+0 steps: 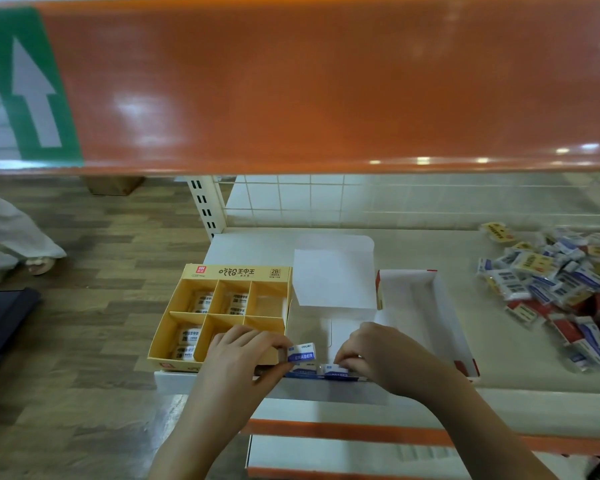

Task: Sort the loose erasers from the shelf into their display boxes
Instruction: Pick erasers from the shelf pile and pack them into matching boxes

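Left hand (246,351) grip pinching blue eraser (302,352); right hand (371,351) fingertips pinching another eraser (336,370).

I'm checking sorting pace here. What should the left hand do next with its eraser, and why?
Probably set it down in the white box, beside the erasers already lined along the near edge. The left hand pinches a blue-and-white eraser just above that row, and the right hand is seating a matching one there. The yellow box holds a different kind.
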